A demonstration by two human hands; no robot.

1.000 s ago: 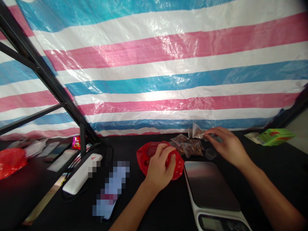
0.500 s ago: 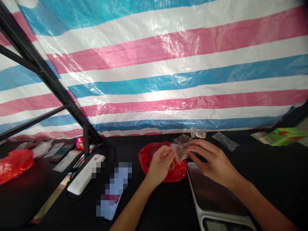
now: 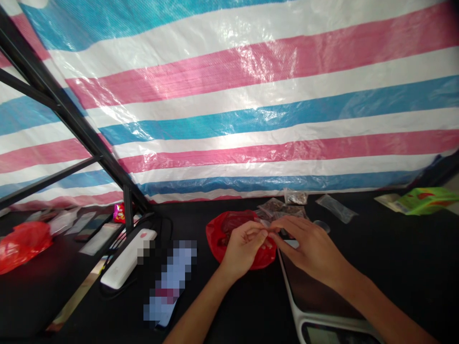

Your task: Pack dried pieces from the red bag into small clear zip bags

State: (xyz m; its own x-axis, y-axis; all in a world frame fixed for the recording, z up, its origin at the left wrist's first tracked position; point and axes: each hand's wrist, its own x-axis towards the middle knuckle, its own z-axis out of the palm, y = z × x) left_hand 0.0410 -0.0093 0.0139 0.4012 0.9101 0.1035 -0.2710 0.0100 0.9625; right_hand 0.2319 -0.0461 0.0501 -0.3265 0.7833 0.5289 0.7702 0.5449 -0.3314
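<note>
On the black counter (image 3: 394, 272), the left hand (image 3: 244, 249) and right hand (image 3: 308, 246) are together, fingertips meeting above a crumpled red plastic bag (image 3: 266, 258). Pinched between them is a small clear plastic pouch (image 3: 266, 223), mostly hidden by the fingers; its contents cannot be made out. The left hand sits directly over the red bag, with something dark reddish showing inside. The right forearm crosses above a flat digital scale with a silver top and white base (image 3: 315, 291).

Just past the fingers lies a cluster of small clear bags of brown pieces (image 3: 283, 208). Near it are a flat, clear plastic bag (image 3: 336, 209) and a small clear cup (image 3: 322, 224), partly behind the right hand. Farther right: a bright green printed packet (image 3: 425, 200). Behind everything hangs a pink, white and blue striped tarp (image 3: 229, 95).
</note>
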